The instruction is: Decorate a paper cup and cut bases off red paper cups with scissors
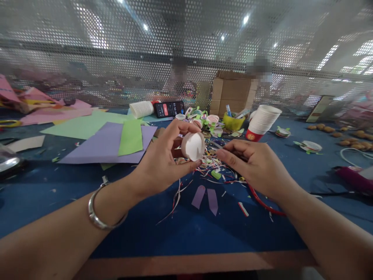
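Raised over the middle of the table, my left hand grips a cut-down white paper cup between thumb and fingers, its round white face turned towards me. My right hand is closed to the right of the cup, around what look like scissors; metal blades show at the fingertips and the handles are hidden. The blades point towards the cup, apart from it. Below the hands lie two purple paper strips and a heap of paper scraps.
Purple paper and a green paper piece lie left. Behind are a phone, stacked paper cups, a yellow-green bowl and a cardboard box. A red cord-like loop runs under my right wrist. Small paper turtles sit right.
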Demonstrator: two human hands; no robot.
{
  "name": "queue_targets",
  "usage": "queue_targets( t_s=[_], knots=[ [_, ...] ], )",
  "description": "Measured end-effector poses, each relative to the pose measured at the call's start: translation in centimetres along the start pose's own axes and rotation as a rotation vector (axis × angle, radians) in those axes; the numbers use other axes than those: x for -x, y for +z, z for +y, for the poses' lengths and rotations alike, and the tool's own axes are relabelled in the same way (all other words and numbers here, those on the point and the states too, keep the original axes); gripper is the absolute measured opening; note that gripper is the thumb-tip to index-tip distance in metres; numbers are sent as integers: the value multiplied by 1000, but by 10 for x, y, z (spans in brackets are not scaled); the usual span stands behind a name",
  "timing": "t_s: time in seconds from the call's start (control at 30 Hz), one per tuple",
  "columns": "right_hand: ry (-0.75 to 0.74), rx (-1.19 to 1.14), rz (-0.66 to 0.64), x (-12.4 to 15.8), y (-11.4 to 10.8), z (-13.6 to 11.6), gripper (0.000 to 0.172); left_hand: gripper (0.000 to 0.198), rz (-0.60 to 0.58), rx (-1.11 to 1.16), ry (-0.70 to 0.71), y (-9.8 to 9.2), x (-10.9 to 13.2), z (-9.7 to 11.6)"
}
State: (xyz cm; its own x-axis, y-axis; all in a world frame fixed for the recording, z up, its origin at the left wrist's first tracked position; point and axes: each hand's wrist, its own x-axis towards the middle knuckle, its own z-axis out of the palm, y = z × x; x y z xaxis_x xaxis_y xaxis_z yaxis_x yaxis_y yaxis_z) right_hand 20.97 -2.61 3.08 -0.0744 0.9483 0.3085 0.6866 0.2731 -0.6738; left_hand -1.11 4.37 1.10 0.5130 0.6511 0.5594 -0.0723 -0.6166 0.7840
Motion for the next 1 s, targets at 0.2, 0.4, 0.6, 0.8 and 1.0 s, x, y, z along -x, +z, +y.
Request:
queue_targets(
  t_s=[0.2,0.4,0.6,0.8,1.0],
  knots=[
    [-25,81,-37,0,2,1,45,55,54,-220,95,0,2,0],
    [-41,109,-30,0,0,0,44,56,44,-327,165,-1,5,2],
    [-39,76,-41,0,-1,-1,46,52,37,-374,231,-1,4,7],
    [-43,53,-55,0,-2,-3,48,49,19,-481,303,-2,4,13],
    [-37,0,-105,1,-6,-2,49,50,26,-479,277,-1,6,18]
  ],
)
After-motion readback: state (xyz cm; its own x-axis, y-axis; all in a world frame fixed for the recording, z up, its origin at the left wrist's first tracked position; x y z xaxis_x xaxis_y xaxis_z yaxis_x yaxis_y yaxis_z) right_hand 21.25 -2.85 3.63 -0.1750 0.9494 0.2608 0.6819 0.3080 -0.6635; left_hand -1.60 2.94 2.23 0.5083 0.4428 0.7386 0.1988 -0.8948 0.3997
